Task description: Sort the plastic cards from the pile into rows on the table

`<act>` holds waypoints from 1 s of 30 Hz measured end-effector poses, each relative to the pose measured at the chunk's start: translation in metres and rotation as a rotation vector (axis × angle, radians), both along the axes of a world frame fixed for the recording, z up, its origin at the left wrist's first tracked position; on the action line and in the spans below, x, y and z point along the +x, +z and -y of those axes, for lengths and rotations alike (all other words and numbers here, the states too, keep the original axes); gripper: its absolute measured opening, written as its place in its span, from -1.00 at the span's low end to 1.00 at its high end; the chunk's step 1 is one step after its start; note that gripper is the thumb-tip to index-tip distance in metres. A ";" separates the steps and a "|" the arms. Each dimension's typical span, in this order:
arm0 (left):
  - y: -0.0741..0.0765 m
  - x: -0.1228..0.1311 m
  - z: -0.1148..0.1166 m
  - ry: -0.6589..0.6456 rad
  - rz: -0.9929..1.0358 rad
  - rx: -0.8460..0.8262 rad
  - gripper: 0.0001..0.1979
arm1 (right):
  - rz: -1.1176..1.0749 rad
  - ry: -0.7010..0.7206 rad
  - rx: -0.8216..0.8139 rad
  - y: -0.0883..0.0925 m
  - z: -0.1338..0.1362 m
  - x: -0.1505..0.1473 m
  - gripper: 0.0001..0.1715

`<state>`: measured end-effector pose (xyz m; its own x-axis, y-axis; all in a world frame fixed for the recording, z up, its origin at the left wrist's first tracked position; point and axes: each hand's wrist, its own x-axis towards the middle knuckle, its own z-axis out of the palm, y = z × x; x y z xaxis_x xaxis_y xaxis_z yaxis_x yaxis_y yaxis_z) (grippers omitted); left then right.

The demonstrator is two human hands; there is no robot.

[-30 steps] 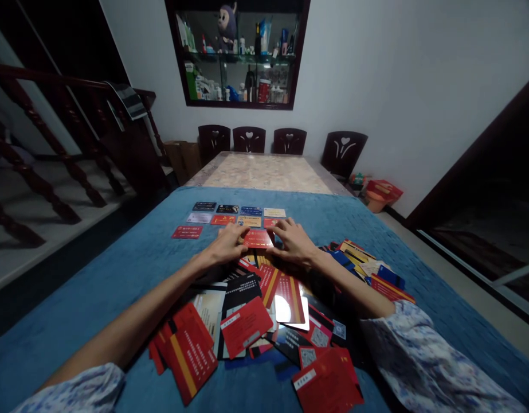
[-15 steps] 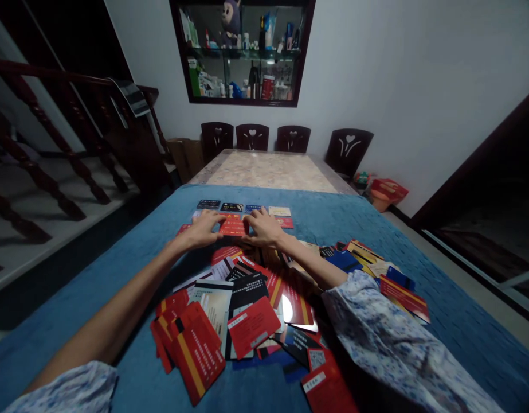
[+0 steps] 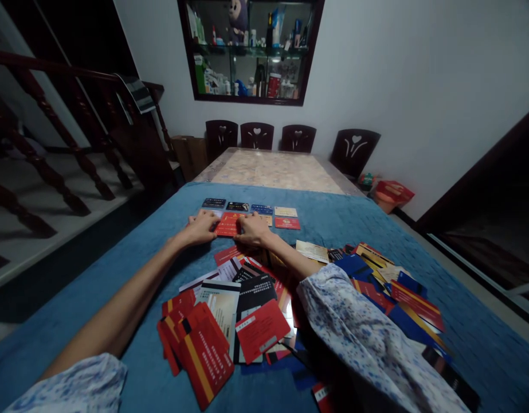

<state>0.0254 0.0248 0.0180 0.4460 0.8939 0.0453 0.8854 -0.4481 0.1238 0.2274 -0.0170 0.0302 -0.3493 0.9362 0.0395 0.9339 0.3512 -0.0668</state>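
A red card [image 3: 227, 225] with yellow print lies or hovers just above the blue cloth, below the back row of cards. The fingers of my left hand [image 3: 200, 227] are at its left edge, and my right hand [image 3: 254, 230] has its fingers curled on the right edge. Behind it is a row with a dark card [image 3: 214, 202], a black card [image 3: 237, 206], a blue card [image 3: 261, 209] and a cream card [image 3: 285, 211]. Another red card [image 3: 287, 223] lies in front of the cream one. My hands partly cover other cards in this second row.
A loose pile of cards [image 3: 256, 293] spreads nearer to me, partly under my right sleeve. More cards [image 3: 378, 269] are scattered to the right on the blue cloth [image 3: 148, 269]. Beyond stand a pale tabletop [image 3: 273, 169] and several dark chairs [image 3: 298, 138].
Both hands have shifted the red card to the left relative to the row behind it. My right forearm has swung left, and the view has turned slightly, uncovering more cards on the right.
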 end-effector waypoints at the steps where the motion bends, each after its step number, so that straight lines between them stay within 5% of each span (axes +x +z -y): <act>1: -0.001 0.000 0.000 -0.008 -0.016 -0.003 -0.50 | -0.007 -0.007 -0.007 -0.002 -0.001 -0.001 -0.46; 30: -0.003 0.002 0.000 -0.037 -0.163 -0.071 -0.57 | -0.028 -0.078 -0.106 -0.003 -0.002 -0.003 -0.56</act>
<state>0.0269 0.0252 0.0148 0.4747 0.8752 -0.0929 0.8795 -0.4757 0.0124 0.2246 -0.0151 0.0272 -0.2755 0.9599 -0.0522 0.9553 0.2673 -0.1264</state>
